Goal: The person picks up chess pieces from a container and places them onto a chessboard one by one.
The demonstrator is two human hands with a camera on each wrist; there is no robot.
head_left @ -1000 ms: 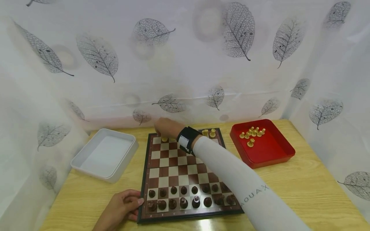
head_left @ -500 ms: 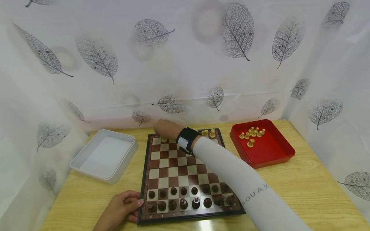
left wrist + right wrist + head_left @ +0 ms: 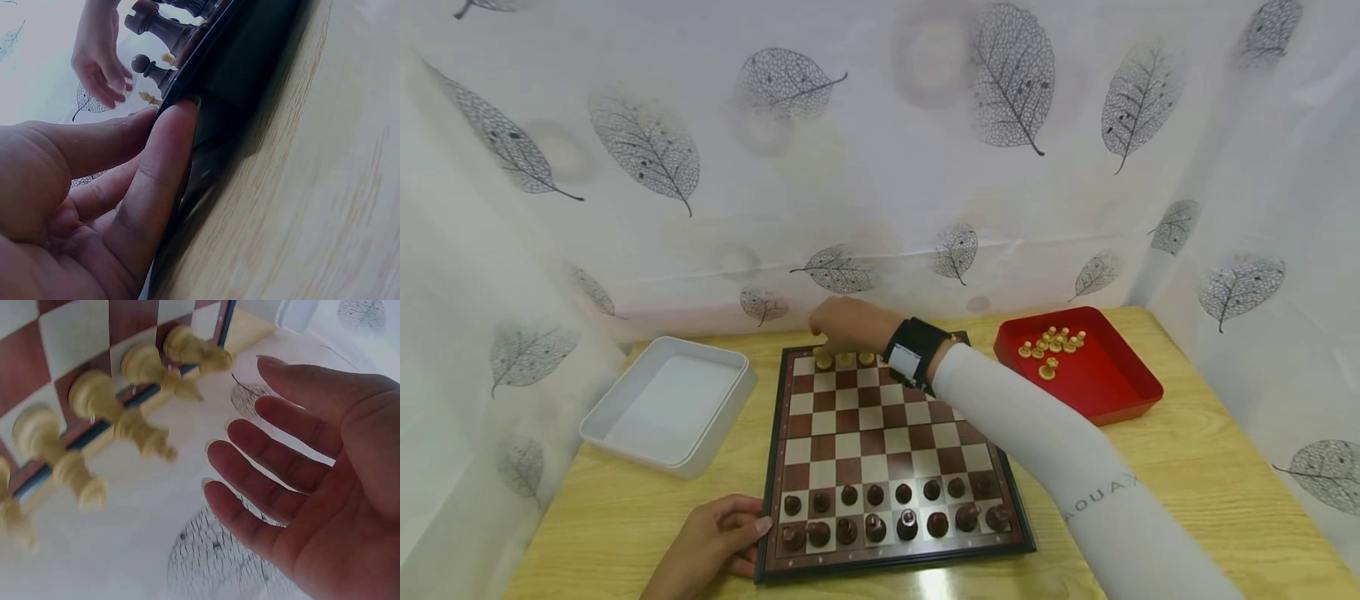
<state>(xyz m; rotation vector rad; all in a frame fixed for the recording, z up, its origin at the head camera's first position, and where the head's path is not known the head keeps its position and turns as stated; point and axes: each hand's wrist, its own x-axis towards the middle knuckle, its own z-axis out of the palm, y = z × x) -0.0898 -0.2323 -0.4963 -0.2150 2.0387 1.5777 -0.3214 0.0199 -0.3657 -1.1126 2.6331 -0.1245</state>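
My left hand (image 3: 722, 533) pinches the near left edge of the chessboard (image 3: 847, 444) between thumb and fingers, close-up in the left wrist view. Over the board's far edge, my right hand (image 3: 853, 325) is empty. Its fingers are spread and loosely straight in the right wrist view, apart from a row of cream chess pieces (image 3: 119, 415). The end cream piece (image 3: 197, 350) stands nearest the thumb. In the head view, my right hand and wrist hide part of that row. Two rows of dark brown chess pieces (image 3: 907, 523) stand upright on the near side.
On the right stands a red tray (image 3: 1097, 415) holding several cream pawns (image 3: 1060, 340) and one larger cream piece (image 3: 1048, 368) lying apart. A white tray (image 3: 662, 408) sits on the left. Behind the wooden table (image 3: 1210, 492) hangs a leaf-patterned curtain (image 3: 865, 150).
My right hand has risen off the far-row pieces and shifted slightly right, uncovering more of the cream pieces at the far left. My left hand stays on the board's edge.
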